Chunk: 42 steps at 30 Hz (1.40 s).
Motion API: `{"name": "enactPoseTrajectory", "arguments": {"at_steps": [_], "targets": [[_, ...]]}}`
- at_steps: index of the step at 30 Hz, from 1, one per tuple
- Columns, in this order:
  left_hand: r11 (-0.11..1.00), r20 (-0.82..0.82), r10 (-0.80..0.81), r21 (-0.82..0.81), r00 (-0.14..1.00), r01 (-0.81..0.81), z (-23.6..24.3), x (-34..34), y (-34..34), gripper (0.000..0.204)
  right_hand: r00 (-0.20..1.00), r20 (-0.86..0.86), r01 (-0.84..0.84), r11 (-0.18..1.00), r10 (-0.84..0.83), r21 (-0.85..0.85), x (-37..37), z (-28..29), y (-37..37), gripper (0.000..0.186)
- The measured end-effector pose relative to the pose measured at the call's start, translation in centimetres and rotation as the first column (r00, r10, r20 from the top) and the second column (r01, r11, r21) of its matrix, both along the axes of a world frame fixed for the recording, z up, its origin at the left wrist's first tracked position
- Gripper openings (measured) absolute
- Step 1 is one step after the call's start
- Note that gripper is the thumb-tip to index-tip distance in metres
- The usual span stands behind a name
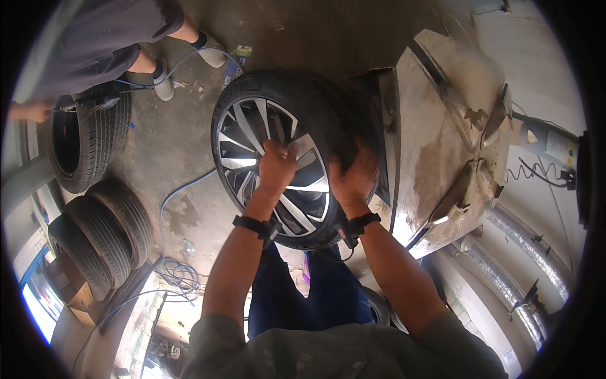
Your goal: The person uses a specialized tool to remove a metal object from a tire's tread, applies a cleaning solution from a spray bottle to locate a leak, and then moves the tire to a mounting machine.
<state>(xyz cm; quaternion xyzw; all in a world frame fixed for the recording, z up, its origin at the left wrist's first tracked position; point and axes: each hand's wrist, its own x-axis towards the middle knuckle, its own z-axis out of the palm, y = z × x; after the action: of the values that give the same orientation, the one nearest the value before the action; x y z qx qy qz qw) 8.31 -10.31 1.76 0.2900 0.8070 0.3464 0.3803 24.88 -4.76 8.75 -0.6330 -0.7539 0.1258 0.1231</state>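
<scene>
A car wheel [309,161], a black tyre on a silver-and-black alloy rim, stands tilted in front of me. My left hand [278,167] is closed at the spokes near the rim's middle, its fingers curled around one of them. Farther right, my right hand [355,175] lies against the tyre's outer side, with thumb and fingers apart; it is slightly blurred. Dark straps with small devices circle both my wrists. Just right of the wheel is a worn, pale metal tyre-changer table [435,151] with clamps.
Another person [104,44] stands at the upper left, a hand near a loose tyre [95,139]. Several tyres [104,234] lean together below it. A blue hose [180,278] coils on the floor. Silver-wrapped pipes [505,278] run at the right.
</scene>
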Motion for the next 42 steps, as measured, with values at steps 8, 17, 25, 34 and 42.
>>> {"name": "enactPoseTrajectory", "arguments": {"at_steps": [8,17,25,34,42], "targets": [[0.968,0.212,-0.245,-0.002,0.946,0.251,10.3,12.3,-10.7,0.074,0.343,-0.203,0.569,0.374,-0.917,-0.732,15.8,-2.9,-17.5,0.035],[0.898,0.225,-0.431,0.009,0.874,0.44,9.8,12.9,-10.3,0.102,-0.207,-0.332,-0.002,0.339,-0.92,-0.941,24.8,-22.4,-18.6,0.059],[0.807,-0.147,-0.588,-0.041,0.796,0.589,9.8,6.2,-15.0,0.121,0.148,-0.583,0.162,0.601,-0.799,-0.782,13.3,-13.2,-21.3,0.073],[0.857,-0.258,-0.479,0.071,0.839,0.511,14.8,-13.1,-5.7,0.096,0.317,-0.39,0.506,0.502,-0.865,-0.702,-8.5,-1.2,-16.2,0.084],[0.781,-0.259,-0.578,0.101,0.774,0.617,15.3,-20.9,10.9,0.109,0.588,-0.393,0.468,0.693,-0.707,-0.548,-15.0,6.8,1.9,0.087]]}}
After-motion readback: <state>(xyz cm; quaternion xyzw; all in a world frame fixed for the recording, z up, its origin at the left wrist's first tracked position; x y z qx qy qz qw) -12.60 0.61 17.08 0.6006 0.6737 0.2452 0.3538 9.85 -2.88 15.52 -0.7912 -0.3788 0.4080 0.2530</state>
